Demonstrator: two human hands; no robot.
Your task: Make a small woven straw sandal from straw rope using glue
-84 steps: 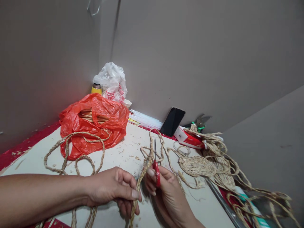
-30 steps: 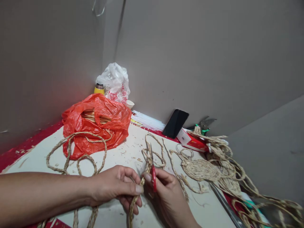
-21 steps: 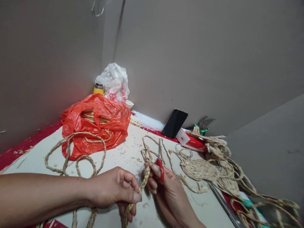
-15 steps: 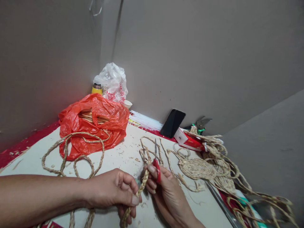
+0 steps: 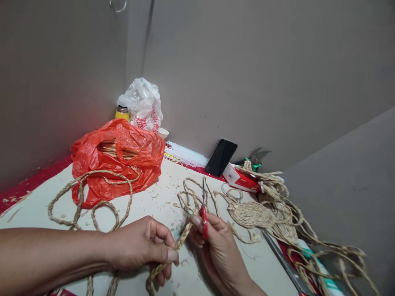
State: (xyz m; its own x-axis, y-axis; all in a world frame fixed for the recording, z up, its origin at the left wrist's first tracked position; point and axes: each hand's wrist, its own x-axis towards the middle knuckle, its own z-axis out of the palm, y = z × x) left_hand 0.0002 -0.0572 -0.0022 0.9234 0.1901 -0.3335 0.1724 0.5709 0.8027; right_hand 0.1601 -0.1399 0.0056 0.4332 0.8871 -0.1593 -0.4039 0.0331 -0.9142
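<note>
A braided straw rope stretches between my two hands at the front of the table. My left hand pinches it between thumb and fingers, and its lower end hangs below that grip. Higher up, the thumb and fingers of my right hand close on the same braid. Red-handled scissors also sit in my right hand, blades pointing up and away from me. Beyond this hand, more of the braid lies in loops on the white tabletop. Part of the scissors' handle is hidden by the fingers.
A red plastic bag of straw strips stands left, with a looped braid before it. A phone leans on the wall. At right lie a coiled woven oval, tangled braids and pliers. Straw scraps litter the table.
The whole scene has shifted slightly left and up in view. Both hands keep their grip on the braid, and the scissors stay in my right hand.
</note>
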